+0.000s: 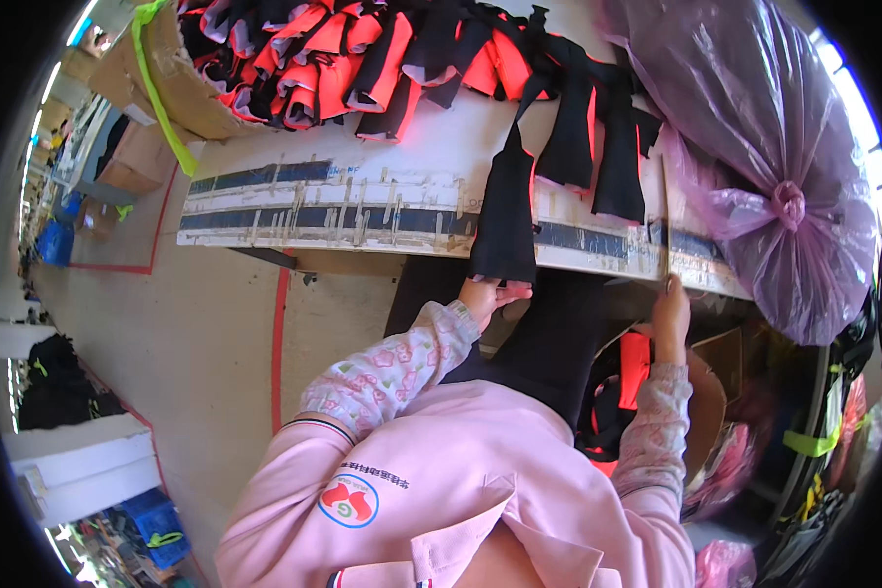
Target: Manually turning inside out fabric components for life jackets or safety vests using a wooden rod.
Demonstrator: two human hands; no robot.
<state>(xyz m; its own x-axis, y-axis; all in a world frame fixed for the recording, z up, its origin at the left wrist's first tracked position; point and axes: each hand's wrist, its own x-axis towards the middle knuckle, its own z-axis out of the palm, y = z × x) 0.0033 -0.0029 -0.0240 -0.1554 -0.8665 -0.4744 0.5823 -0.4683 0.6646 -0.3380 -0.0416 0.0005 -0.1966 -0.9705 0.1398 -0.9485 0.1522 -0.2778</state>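
Note:
A black fabric piece [505,211] with red-orange edging hangs over the front edge of the table, joined by a narrow strap to the pieces behind it. My left hand [488,300] is closed on its lower end, with the thumb and fingers partly hidden by the cloth. Two similar black pieces [565,137] [617,162] lie to its right on the tabletop. At the table's right front edge, my right hand [670,316] is closed around the lower end of a thin upright stick [666,211]; its fingertips are hard to make out.
A heap of black and red-orange fabric pieces [333,64] covers the back of the white table [265,235], beside a cardboard box [201,78]. A knotted purple plastic bag [789,206] bulges over the right side. Below my right arm sit red and black pieces [634,372].

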